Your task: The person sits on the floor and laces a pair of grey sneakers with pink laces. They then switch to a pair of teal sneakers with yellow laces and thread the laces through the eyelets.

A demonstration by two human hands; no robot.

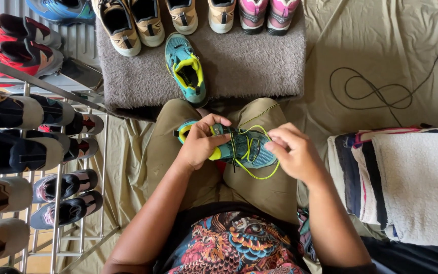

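Left hand gripped a teal shoe on the lap; right hand pinched its yellow lace. A rack held shoes; 1 teal mate sat on a mat.

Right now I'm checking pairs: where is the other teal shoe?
The other teal shoe lies on the grey mat at top centre, just beyond the person's knees, below the row of tan shoes.

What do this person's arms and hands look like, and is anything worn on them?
Both arms are bare down to the hands: no sleeves, gloves, watch or rings show on the left hand or right hand. Below them are a colourful patterned shirt and olive-khaki trousers.
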